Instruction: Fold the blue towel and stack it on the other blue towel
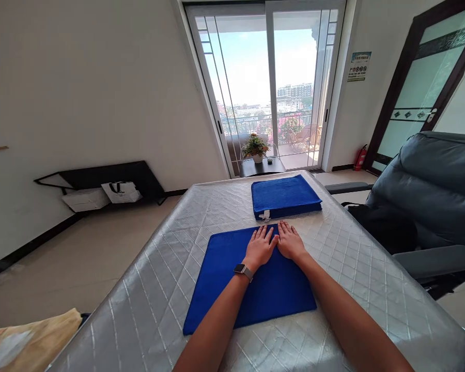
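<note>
A blue cloth [273, 294] lies flat on the silver quilted table cover [170, 274]. My left hand [260, 245], with a watch [242, 269] on its wrist, rests palm down on the far part of this cloth, fingers spread. Beside it, my right hand [290, 241] lies flat at the cloth's far right edge, and the two thumbs nearly meet. Just beyond my fingertips sits a stack of folded blue cloths [287, 194] with a white tag [264, 215] at its near left corner. Neither hand grips anything.
A dark padded armchair [442, 191] stands close on the right. Behind the table, a small black table [248, 168] bears a flower pot [258, 157] before sliding glass doors. At the left wall is a low black rack [112, 173]; a tan cloth [34, 338] lies at the lower left.
</note>
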{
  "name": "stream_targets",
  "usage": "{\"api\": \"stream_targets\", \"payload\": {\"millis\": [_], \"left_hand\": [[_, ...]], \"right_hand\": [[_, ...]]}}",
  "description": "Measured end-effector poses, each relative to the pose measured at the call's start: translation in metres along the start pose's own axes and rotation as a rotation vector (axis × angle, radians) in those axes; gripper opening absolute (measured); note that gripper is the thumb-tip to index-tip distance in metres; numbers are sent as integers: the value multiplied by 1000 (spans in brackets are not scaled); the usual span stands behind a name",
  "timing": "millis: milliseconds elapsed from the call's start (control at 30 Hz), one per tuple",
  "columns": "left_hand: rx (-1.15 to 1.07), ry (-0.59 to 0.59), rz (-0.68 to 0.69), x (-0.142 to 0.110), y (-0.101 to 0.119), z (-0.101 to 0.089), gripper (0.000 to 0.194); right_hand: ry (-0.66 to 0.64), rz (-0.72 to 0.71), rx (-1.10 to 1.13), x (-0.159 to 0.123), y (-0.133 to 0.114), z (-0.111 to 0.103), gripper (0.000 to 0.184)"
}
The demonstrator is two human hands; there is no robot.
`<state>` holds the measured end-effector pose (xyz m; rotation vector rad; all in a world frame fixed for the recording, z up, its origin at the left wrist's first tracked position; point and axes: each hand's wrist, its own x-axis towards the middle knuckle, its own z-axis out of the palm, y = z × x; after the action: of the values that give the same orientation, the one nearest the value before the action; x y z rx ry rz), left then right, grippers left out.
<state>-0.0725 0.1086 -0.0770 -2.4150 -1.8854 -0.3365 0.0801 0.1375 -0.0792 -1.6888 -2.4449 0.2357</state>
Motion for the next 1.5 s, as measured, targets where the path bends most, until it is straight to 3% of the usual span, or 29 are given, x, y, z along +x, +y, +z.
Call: {"api": "stream_targets", "payload": {"millis": [233,333,700,1033,1300,1500], "left_hand": [[110,-66,-261,-49,-118,-21,68],[121,-45,-326,-66,-144,-24,73],[72,-44,-361,-69,-144,-24,78],[23,-61,-335,-70,-149,-26,81],[113,-84,-348,-71,-138,-28,81],[142,-137,-341,-67,-143,-36,83]], "right_hand": [[0,41,40,1,-3,0,69],[4,45,15,0,-2,0,69],[-30,36,-41,0,-1,0,71],[-52,23,-26,-18,-8,-3,70],[-81,49,-15,-17,-11,-2,71],[-67,54,18,-19,-12,-4,71]]}}
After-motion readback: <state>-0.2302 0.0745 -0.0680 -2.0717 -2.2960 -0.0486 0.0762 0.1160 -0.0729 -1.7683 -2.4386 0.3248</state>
